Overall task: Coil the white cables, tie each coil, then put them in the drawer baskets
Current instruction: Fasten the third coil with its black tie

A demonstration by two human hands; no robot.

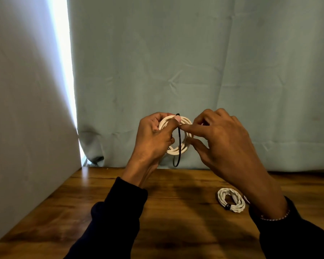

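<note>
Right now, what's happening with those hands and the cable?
Left hand grips white coil in mid-air. Right hand pinches black tie. Tied coil on table. Nothing blocking.

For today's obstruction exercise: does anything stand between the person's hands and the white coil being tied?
Nothing visible does. The left hand already grips the coil, and the right hand pinches at the black tie looped over it. The tied coil lies apart on the table.
</note>
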